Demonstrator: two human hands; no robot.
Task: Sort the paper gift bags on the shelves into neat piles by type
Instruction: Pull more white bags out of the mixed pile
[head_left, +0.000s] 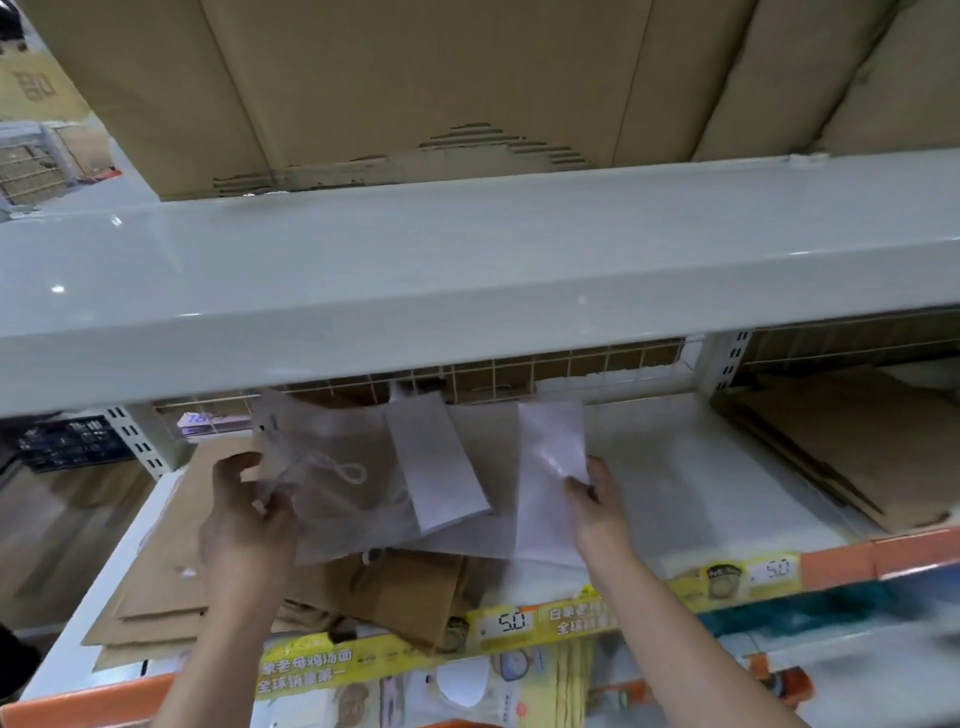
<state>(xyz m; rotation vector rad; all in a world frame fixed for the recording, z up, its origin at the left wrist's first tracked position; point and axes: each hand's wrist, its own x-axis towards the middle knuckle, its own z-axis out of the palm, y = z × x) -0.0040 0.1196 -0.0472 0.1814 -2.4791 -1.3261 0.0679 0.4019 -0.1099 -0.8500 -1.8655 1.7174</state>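
Observation:
Both hands are inside a white store shelf (727, 457). My left hand (244, 519) holds a translucent white gift bag (343, 467) with a cord handle by its left edge. My right hand (597, 504) pinches the right edge of a narrow white paper bag (550, 478) standing on end. Between them leans another narrow white bag (441, 467). Under these lie flat brown paper bags (171, 561), loosely stacked at the left and front. A flat pile of white bags (691, 493) covers the shelf right of my right hand.
A neat stack of brown bags (857, 447) lies at the far right, past an upright. The deep shelf board above (467, 270) overhangs the work space and carries cardboard boxes (415, 78). Yellow price strips (509, 623) run along the front edge. A wire grid (519, 369) backs the shelf.

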